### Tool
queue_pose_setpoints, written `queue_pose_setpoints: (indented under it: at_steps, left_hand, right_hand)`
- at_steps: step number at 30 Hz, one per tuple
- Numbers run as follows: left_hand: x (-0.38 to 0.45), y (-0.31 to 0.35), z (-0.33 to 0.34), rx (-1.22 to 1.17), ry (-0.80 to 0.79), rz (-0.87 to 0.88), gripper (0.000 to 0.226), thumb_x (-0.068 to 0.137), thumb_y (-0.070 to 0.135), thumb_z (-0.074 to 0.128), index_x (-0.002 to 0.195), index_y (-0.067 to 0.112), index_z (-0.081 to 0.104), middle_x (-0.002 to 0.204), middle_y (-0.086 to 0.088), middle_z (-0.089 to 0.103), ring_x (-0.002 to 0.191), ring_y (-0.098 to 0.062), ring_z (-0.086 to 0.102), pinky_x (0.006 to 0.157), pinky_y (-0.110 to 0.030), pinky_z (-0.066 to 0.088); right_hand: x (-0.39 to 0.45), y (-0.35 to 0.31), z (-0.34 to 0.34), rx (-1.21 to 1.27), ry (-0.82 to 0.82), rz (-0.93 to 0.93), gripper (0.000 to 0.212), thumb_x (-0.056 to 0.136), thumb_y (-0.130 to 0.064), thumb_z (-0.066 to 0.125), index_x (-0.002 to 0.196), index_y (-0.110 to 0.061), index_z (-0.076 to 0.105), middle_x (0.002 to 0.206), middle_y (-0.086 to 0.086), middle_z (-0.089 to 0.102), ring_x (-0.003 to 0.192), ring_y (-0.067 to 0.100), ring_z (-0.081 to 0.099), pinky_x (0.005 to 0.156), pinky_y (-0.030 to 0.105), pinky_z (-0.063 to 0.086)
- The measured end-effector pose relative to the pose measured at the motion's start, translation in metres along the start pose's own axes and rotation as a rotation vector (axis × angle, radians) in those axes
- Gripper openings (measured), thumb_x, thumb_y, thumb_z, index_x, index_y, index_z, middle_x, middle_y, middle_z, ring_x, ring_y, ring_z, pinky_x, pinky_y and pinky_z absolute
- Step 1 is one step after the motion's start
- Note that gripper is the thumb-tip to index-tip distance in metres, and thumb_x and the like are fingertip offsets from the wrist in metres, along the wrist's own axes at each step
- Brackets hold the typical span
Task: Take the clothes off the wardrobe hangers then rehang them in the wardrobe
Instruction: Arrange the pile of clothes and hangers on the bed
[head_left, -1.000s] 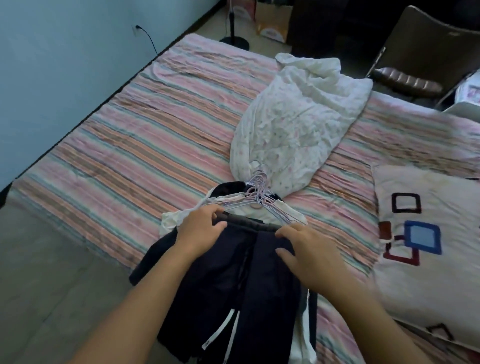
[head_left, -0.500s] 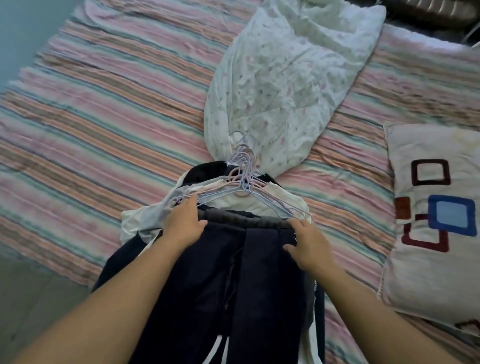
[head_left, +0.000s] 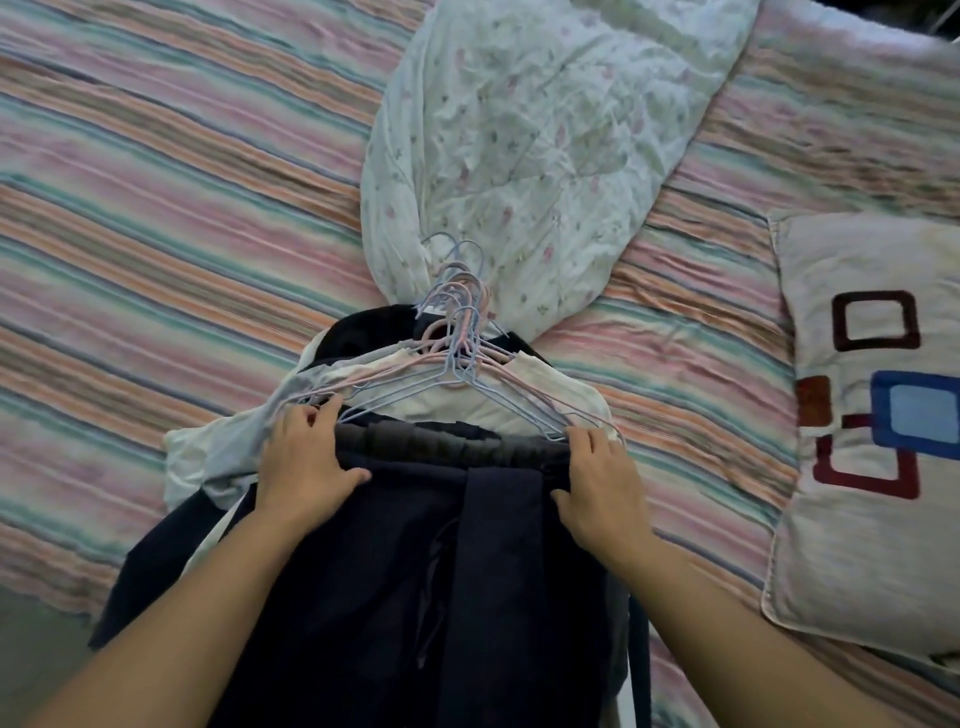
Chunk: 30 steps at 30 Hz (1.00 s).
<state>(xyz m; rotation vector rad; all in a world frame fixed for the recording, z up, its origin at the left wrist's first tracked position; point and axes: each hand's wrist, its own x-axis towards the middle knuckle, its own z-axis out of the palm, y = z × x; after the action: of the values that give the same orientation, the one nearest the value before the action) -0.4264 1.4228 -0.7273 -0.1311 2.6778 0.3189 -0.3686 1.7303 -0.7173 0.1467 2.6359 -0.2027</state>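
- Trousers (head_left: 415, 571): dark navy, gathered grey waistband uppermost; laid on top of a clothes pile at the near edge of the bed (head_left: 156, 234), legs hanging over the edge toward the floor.
- Hangers (head_left: 457, 353): a bunch of thin pink and blue wire ones, hooks crowded together and resting on the quilt; arms spread over the pile.
- White garment (head_left: 519, 395): seen under the hangers, just beyond the waistband; a pale blue-white piece is bunched at the left.
- Left hand (head_left: 306, 462): fingers curled over the left end of the waistband and gripping it, thumb on the dark cloth.
- Right hand (head_left: 602, 483): the right end of the waistband is gripped likewise.
- Quilt (head_left: 519, 130): white, small floral print, crumpled, lying just beyond the hooks.
- Pillow (head_left: 872, 415): cream with coloured squares, at the right, apart from the pile.
- Bed cover: striped pink, green and orange.
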Motion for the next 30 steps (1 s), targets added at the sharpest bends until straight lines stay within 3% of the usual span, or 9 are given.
queue_pose_setpoints:
  at_steps: [3,5,8,9,15,22,26,30]
  left_hand:
    - [-0.012,0.000,-0.006,-0.095,0.040,-0.003,0.095,0.068,0.034,0.087,0.148,0.024,0.037,0.133,-0.008,0.044,0.123,-0.030,0.045,0.097,-0.046,0.047]
    - [-0.022,-0.002,-0.010,-0.216,0.075,-0.011,0.074,0.077,0.029,0.081,0.143,0.024,0.046,0.129,-0.003,0.050,0.120,-0.026,0.049,0.095,-0.046,0.048]
    - [-0.038,-0.005,-0.021,-0.462,0.100,-0.028,0.020,0.083,0.022,0.077,0.100,0.028,0.071,0.096,0.007,0.068,0.096,-0.022,0.064,0.084,-0.041,0.051]
    - [-0.044,-0.007,-0.025,-0.477,0.101,-0.009,0.013,0.083,0.020,0.077,0.087,0.031,0.072,0.087,0.011,0.069,0.090,-0.018,0.064,0.082,-0.040,0.051]
    - [-0.082,-0.017,-0.059,-0.549,0.143,-0.005,0.015,0.083,0.020,0.077,0.076,0.032,0.074,0.078,0.016,0.071,0.078,-0.005,0.065,0.075,-0.032,0.050]
    - [-0.144,-0.028,-0.114,-0.654,0.292,-0.032,0.027,0.081,0.016,0.079,0.065,0.036,0.069,0.066,0.022,0.068,0.068,0.005,0.063,0.063,-0.011,0.041]
    - [-0.202,-0.048,-0.153,-0.709,0.370,-0.039,0.023,0.079,0.018,0.080,0.065,0.034,0.071,0.065,0.017,0.069,0.064,0.000,0.064,0.063,-0.023,0.047]
    - [-0.278,-0.081,-0.189,-0.763,0.401,-0.010,0.025,0.080,0.018,0.080,0.073,0.040,0.073,0.066,0.008,0.070,0.063,-0.014,0.065,0.061,-0.030,0.049]
  right_hand:
    - [-0.006,0.001,-0.008,0.025,0.004,0.059,0.047,0.084,-0.040,0.071,0.118,-0.020,0.044,0.117,0.000,0.053,0.109,0.027,0.053,0.082,0.038,0.042]
    - [-0.012,0.002,-0.013,0.195,0.025,0.079,0.025,0.091,-0.040,0.065,0.098,-0.021,0.051,0.103,0.002,0.063,0.098,0.029,0.059,0.073,0.037,0.041]
    - [-0.024,-0.002,-0.018,0.333,0.030,0.011,0.030,0.098,-0.041,0.055,0.077,-0.019,0.057,0.082,0.005,0.069,0.085,0.032,0.063,0.065,0.037,0.039]
    - [-0.029,-0.004,-0.020,0.356,0.037,-0.013,0.032,0.098,-0.041,0.056,0.074,-0.019,0.057,0.079,0.004,0.069,0.082,0.030,0.063,0.065,0.037,0.040]
    - [-0.052,-0.013,-0.053,0.570,-0.019,-0.019,0.030,0.087,-0.036,0.073,0.061,-0.024,0.064,0.059,-0.007,0.064,0.058,0.005,0.057,0.059,0.025,0.042]
    - [-0.105,-0.043,-0.121,0.859,0.049,-0.159,0.021,0.086,-0.020,0.075,0.066,-0.018,0.070,0.063,0.003,0.068,0.056,0.007,0.056,0.060,0.031,0.047]
    - [-0.155,-0.074,-0.153,0.887,0.107,-0.268,0.024,0.087,-0.019,0.074,0.064,-0.018,0.070,0.057,-0.006,0.065,0.050,-0.002,0.052,0.053,0.014,0.040]
    - [-0.214,-0.109,-0.181,0.900,0.113,-0.405,0.021,0.088,-0.017,0.074,0.066,-0.019,0.072,0.057,-0.008,0.064,0.052,-0.003,0.052,0.055,0.011,0.039]
